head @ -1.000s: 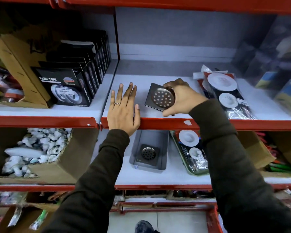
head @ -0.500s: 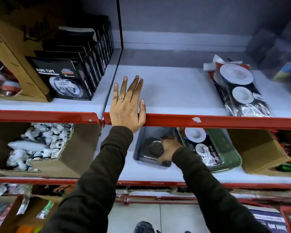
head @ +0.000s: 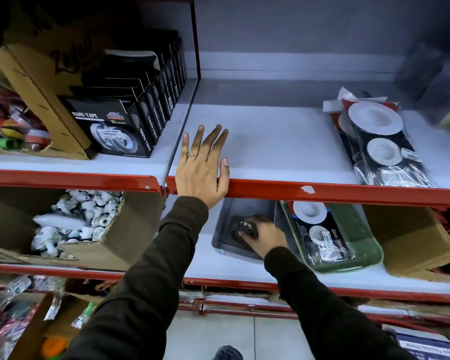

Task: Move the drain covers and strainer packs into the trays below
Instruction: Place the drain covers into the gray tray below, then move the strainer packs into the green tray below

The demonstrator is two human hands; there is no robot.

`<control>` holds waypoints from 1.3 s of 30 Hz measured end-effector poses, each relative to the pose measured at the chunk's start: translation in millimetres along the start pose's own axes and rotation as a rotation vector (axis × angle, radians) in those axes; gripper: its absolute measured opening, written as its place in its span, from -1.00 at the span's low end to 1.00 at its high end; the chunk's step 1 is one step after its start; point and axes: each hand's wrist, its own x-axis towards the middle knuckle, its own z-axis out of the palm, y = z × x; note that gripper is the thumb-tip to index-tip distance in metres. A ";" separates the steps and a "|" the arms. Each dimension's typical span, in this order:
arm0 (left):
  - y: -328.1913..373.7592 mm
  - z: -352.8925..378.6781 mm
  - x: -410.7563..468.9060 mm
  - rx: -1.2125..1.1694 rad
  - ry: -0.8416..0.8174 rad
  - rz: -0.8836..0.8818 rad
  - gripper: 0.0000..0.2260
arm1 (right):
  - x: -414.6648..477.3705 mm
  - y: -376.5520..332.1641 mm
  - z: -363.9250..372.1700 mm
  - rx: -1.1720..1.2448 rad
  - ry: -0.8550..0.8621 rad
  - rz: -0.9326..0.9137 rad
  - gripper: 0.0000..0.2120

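Observation:
A square metal drain cover (head: pixel 238 231) with a round perforated centre lies in the grey tray (head: pixel 252 207) on the lower shelf. My right hand (head: pixel 264 233) rests on it inside the tray, fingers curled over its right side. My left hand (head: pixel 203 166) lies flat and open on the upper shelf's front edge, holding nothing. A stack of strainer packs (head: pixel 379 141), clear bags with white round strainers on black card, sits on the upper shelf at the right. Another strainer pack (head: pixel 320 232) lies in the green tray (head: pixel 369 252) beside the grey one.
Black nano tape boxes (head: pixel 120 123) line the upper shelf at the left beside a cardboard display. A cardboard box of white fittings (head: pixel 76 222) stands lower left, a brown box (head: pixel 411 237) lower right. Red shelf rails (head: pixel 322 190) run across the front.
My right hand carried the drain cover from the upper shelf down into the grey tray, onto the cover lying there. My left hand stayed flat on the shelf edge.

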 end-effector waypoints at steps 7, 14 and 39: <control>35.5 -2.3 -2.2 -0.254 0.089 -0.116 -0.60 | -70.6 11.3 -118.7 0.362 0.703 -0.353 -0.59; 179.2 1.7 27.1 -0.600 -0.073 -0.164 -0.57 | -67.2 119.4 -267.0 0.160 0.949 0.176 -0.68; 257.9 -21.9 -98.2 -0.990 -1.333 -0.603 -0.77 | -159.9 257.7 -242.2 0.824 -0.648 -0.006 -0.58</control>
